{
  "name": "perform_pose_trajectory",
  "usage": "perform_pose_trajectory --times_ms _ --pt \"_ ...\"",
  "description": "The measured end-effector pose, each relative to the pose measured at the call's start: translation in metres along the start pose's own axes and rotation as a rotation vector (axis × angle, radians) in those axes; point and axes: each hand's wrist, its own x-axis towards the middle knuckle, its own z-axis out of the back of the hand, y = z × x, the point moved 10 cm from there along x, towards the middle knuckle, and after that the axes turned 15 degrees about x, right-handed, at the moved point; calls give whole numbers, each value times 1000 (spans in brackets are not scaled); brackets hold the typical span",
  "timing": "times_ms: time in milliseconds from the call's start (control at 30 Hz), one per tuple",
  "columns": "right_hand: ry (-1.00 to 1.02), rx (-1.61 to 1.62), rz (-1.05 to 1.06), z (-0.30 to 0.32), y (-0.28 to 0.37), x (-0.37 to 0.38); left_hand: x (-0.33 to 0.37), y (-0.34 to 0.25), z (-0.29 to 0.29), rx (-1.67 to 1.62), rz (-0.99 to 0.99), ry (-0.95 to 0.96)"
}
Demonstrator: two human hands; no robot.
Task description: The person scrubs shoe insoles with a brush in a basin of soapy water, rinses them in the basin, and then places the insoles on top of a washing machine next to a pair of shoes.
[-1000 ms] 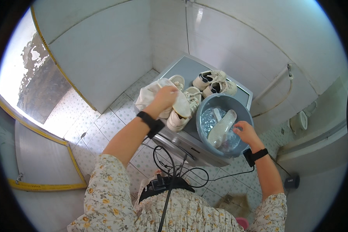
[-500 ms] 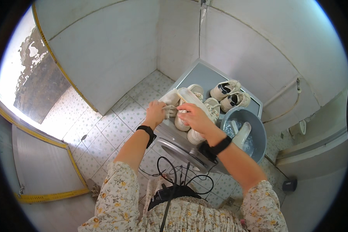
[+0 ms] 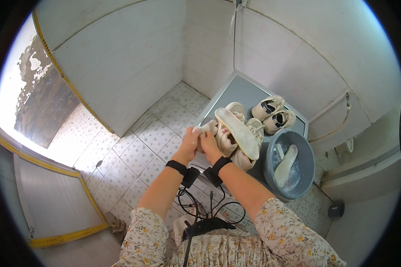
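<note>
basin [image 3: 305, 167], grey-blue, stands on the grey-topped appliance [image 3: 240, 91] in our head view, one pale insole [image 3: 285, 168] inside. just beyond sits a pair of white shoes [image 3: 262, 111]; nearer our hands, a second pair [image 3: 255, 129] lies partly hidden under another insole [image 3: 240, 132] laid across it. our left hand [image 3: 190, 142] and right hand [image 3: 210, 146] are closed together on a bunched white cloth [image 3: 206, 128] near the appliance's front edge. a second ago our right hand was over the basin; now the two hands meet.
</note>
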Motion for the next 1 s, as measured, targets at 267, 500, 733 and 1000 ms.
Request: perform_pose_trajectory --times_ms 267,500,733,1000 --pt "26 -398 396 -5 42 -16 29 9 13 149 -157 -238" --pt "80 -515 630 -10 63 -33 40 8 20 102 -73 -245" --pt "150 -70 296 -2 63 -52 36 -4 26 14 -152 -238" --pt "67 -238 353 -3 58 -31 -1 -21 -10 -78 -168 -47"
